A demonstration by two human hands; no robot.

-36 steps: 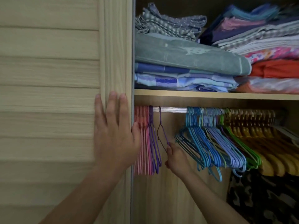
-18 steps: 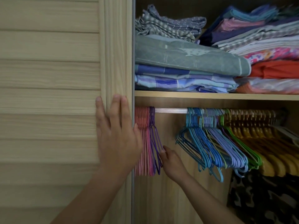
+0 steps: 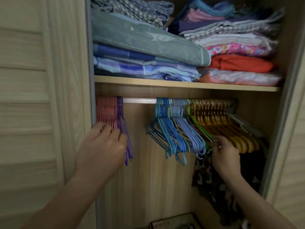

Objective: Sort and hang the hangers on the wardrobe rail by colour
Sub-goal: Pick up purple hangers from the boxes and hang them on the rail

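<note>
Hands: two; left hand point(image 3: 104, 146) lies with fingers on pink hangers point(image 3: 106, 111) beside purple hangers point(image 3: 123, 123); right hand point(image 3: 225, 152) pinches one green hanger point(image 3: 200, 128); rail point(image 3: 140, 101) single

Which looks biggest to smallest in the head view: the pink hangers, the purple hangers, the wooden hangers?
1. Wooden hangers: the widest bunch.
2. Pink hangers: a narrower bunch, partly hidden by the left hand, so its full drop is unsure.
3. Purple hangers: the thinnest bunch, only a few wires.
</note>
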